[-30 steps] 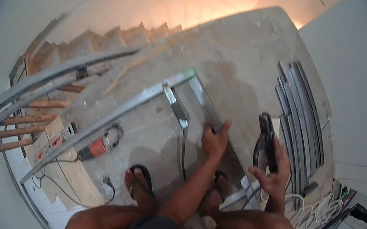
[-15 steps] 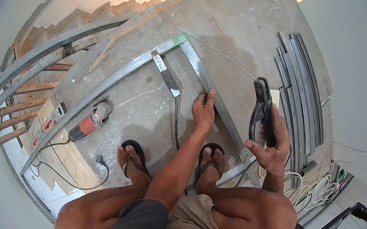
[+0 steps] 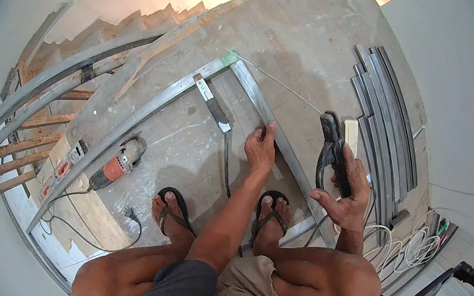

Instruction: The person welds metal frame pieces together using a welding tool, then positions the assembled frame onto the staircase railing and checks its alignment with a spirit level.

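Note:
My left hand is at the inner edge of the metal frame, its thumb and fingers on the frame's right bar. In my right hand is a black electrode holder, with a long thin rod clamped in its jaws. The rod's far tip is close to the frame's green-marked corner. A metal clamp with a cable lies inside the frame, its upper end at the top bar.
A red and black angle grinder and a red level lie on the left. Several metal bars lie at the right, beside a light block. Coiled white cable is at the lower right. A curved railing stands upper left.
Since a second ago, a rod has come into sight in the holder. Lately my right hand and the holder have shifted slightly left and down, bringing the rod's tip nearer the green corner.

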`<state>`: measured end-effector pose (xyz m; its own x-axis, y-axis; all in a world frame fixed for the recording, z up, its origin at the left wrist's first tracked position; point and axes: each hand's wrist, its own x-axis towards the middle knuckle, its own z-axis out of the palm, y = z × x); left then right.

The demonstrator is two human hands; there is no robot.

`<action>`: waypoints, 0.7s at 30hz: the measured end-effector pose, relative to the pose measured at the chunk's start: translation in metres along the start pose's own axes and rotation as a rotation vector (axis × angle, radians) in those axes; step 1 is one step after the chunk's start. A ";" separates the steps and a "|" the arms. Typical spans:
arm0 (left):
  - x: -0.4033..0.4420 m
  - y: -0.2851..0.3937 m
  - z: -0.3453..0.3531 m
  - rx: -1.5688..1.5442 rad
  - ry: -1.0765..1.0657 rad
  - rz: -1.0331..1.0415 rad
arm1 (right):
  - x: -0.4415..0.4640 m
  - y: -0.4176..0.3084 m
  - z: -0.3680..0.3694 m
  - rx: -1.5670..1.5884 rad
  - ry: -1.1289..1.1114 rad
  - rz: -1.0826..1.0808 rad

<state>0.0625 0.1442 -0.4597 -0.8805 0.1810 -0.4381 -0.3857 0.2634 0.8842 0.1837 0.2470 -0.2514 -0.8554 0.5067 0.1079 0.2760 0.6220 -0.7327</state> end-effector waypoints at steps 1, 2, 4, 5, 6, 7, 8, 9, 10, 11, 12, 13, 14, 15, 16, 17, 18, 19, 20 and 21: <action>0.002 -0.004 0.001 -0.022 -0.009 0.002 | 0.000 0.000 0.000 0.001 -0.002 -0.002; 0.000 0.003 -0.001 -0.023 -0.008 0.005 | 0.001 0.001 0.000 0.003 -0.002 -0.004; -0.004 0.018 -0.005 0.065 -0.019 -0.007 | 0.003 0.002 0.003 0.016 0.007 -0.020; -0.003 0.014 -0.003 0.064 -0.018 -0.005 | 0.004 0.002 0.004 0.030 0.013 -0.031; -0.002 0.010 0.001 0.032 0.026 -0.001 | 0.004 0.001 0.004 0.031 0.013 -0.033; -0.002 0.005 0.004 0.000 0.071 0.003 | 0.005 0.000 0.004 0.032 -0.002 -0.016; -0.002 0.007 0.002 0.000 0.073 0.004 | 0.006 -0.001 0.004 0.033 -0.017 0.001; -0.001 0.009 -0.001 0.028 0.045 0.000 | 0.006 -0.001 0.005 0.033 -0.016 -0.002; -0.001 0.010 -0.002 0.056 0.016 -0.007 | 0.006 0.000 0.006 0.040 -0.012 -0.010; -0.001 0.007 -0.001 0.055 0.016 -0.006 | 0.006 0.000 0.006 0.047 -0.007 -0.016; 0.000 0.003 -0.001 0.052 0.017 -0.014 | 0.004 0.002 0.006 0.046 -0.006 -0.016; 0.002 0.000 0.001 0.047 0.019 -0.021 | 0.002 0.004 0.007 0.040 -0.004 -0.016; 0.001 0.002 0.001 0.045 0.019 -0.019 | 0.002 0.006 0.006 0.034 -0.003 -0.017; 0.001 0.004 0.001 0.018 0.022 -0.010 | 0.003 0.005 0.005 0.034 -0.002 -0.018; 0.000 0.006 0.000 -0.007 0.025 -0.001 | 0.004 0.002 0.004 0.044 0.004 -0.004; 0.000 0.005 -0.001 -0.005 0.024 -0.003 | 0.003 0.000 0.003 0.054 0.009 0.011; 0.000 0.003 -0.001 0.011 0.019 -0.013 | 0.003 0.000 0.003 0.054 0.008 0.013; 0.002 0.003 -0.001 0.026 0.014 -0.019 | 0.003 0.000 0.003 0.054 0.008 0.016; 0.003 0.001 -0.001 0.025 0.012 -0.016 | 0.004 0.001 0.003 0.053 0.010 0.017; 0.003 -0.002 0.000 -0.040 0.001 -0.025 | 0.003 0.001 0.003 0.051 0.011 0.019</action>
<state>0.0606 0.1447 -0.4631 -0.8709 0.1741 -0.4596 -0.4179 0.2301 0.8789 0.1806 0.2472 -0.2539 -0.8452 0.5249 0.1003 0.2698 0.5811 -0.7678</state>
